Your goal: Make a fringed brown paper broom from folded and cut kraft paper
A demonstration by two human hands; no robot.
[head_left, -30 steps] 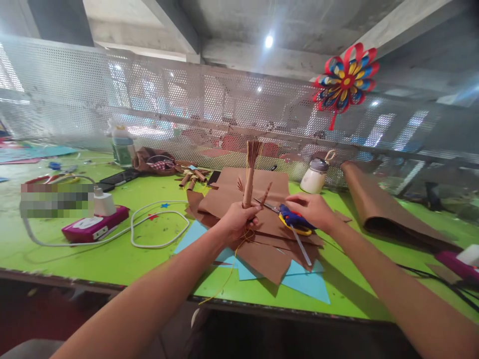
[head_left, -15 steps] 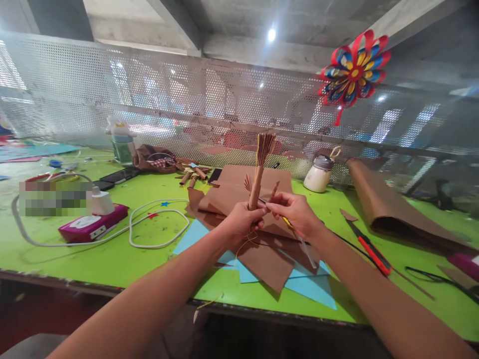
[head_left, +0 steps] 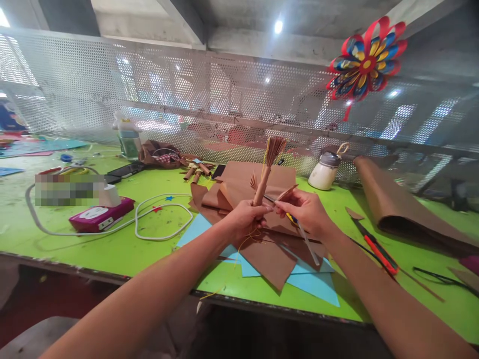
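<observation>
My left hand (head_left: 247,217) is closed round the lower end of a rolled brown paper tube (head_left: 262,185), which stands nearly upright, leaning right. A pleated paper fan (head_left: 276,149) edged with yellow thread tops it; a smaller pleated piece (head_left: 254,182) juts from its left side. My right hand (head_left: 309,212) is closed on what looks like a small glue gun (head_left: 291,218), mostly hidden, its thin tip by the tube. A translucent glue stick (head_left: 309,244) pokes out below. A folded brown paper piece (head_left: 288,192) also sits at the right fingers. Yellow thread (head_left: 247,239) hangs under the left hand.
Brown paper sheets (head_left: 277,264) and blue sheets (head_left: 318,286) lie beneath my hands. To the right are a red-handled cutter (head_left: 381,254) and rolled brown paper (head_left: 392,209). A white jar (head_left: 322,172) stands behind. A purple power strip (head_left: 101,217) with a white cable lies left.
The paper tube now leans more to the right. The folded paper piece at my right fingers has tipped from near upright to a flatter slant. The whole view has shifted slightly.
</observation>
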